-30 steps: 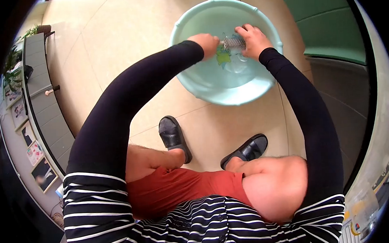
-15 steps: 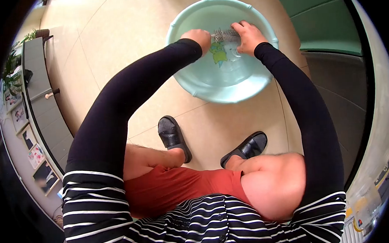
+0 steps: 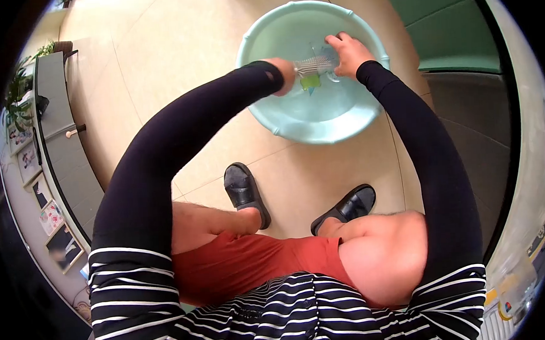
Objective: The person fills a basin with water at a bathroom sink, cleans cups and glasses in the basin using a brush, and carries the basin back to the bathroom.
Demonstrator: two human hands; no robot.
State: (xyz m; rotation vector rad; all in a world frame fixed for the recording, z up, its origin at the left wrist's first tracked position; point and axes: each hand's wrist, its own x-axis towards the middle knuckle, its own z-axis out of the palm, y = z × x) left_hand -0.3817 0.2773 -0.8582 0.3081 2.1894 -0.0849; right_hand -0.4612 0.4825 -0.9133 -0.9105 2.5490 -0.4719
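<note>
Beige tiled floor (image 3: 182, 46) is spreading across the middle. Left: grey cabinet (image 3: 74, 163) is standing, knob (image 3: 71, 133) sticking out; framed pictures (image 3: 64, 246) are lining up beside it, plant (image 3: 21, 114) is sitting near them. Right: green panel (image 3: 439, 23) is bordering a dark grey panel (image 3: 477, 118). Clear container (image 3: 516, 290) is showing lower right, blurred.

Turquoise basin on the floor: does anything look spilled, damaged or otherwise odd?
Nothing stands out. The turquoise basin sits upright on the tiled floor, with no visible crack or spill around it. The bottle brush at the left hand is blurred, so its condition is unclear.
</note>
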